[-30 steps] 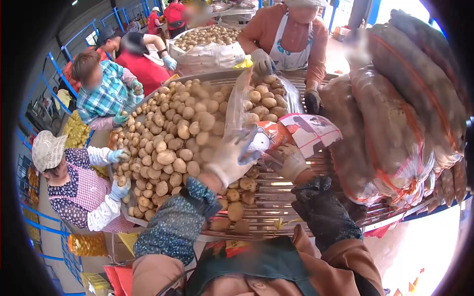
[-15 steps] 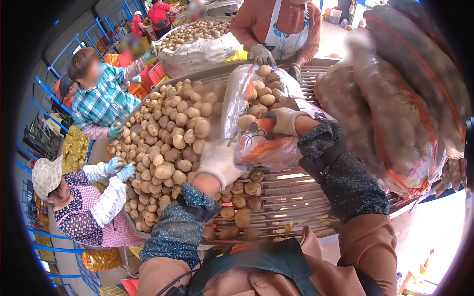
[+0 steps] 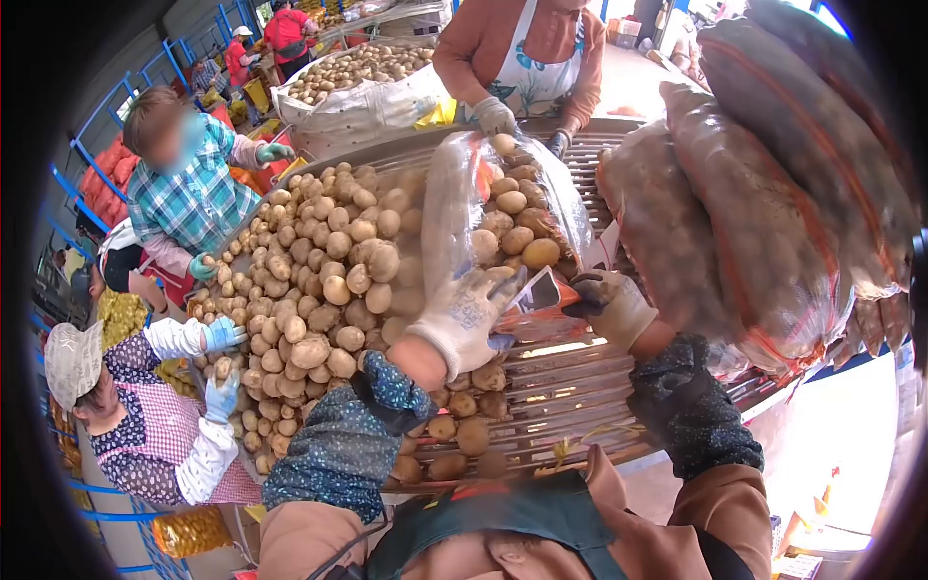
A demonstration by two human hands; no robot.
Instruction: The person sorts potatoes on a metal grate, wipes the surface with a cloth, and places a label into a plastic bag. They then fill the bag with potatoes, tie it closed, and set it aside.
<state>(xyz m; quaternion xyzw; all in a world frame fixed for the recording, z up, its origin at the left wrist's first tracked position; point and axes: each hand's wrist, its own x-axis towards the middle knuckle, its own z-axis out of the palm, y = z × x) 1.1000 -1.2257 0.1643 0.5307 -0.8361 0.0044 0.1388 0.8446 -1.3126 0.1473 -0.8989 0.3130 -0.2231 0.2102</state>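
Note:
A clear plastic bag with an orange stripe [image 3: 452, 208] lies on the slatted table with potatoes [image 3: 517, 208] showing inside it. My left hand [image 3: 464, 319], in a white glove with dark fingertips, is closed on the near edge of the bag. Across from it, my right hand [image 3: 619, 307], gloved likewise, pinches the other side of that edge. Between both hands stretches the orange and clear film [image 3: 541, 298]. Just left of my left hand, loose potatoes [image 3: 319, 290] are heaped on the table.
Full potato sacks [image 3: 764, 222] are stacked at the right. A co-worker's gloved hand [image 3: 495, 116] rests at the bag's far end. Two co-workers stand along the left side, one with blue gloves [image 3: 222, 333] at the potatoes. Bare slats [image 3: 570, 406] lie nearest me.
My right hand has moved right and down toward me, drawing the bag's near edge with it. The bag's mouth is lower and more potatoes show inside. My left hand has shifted slightly right.

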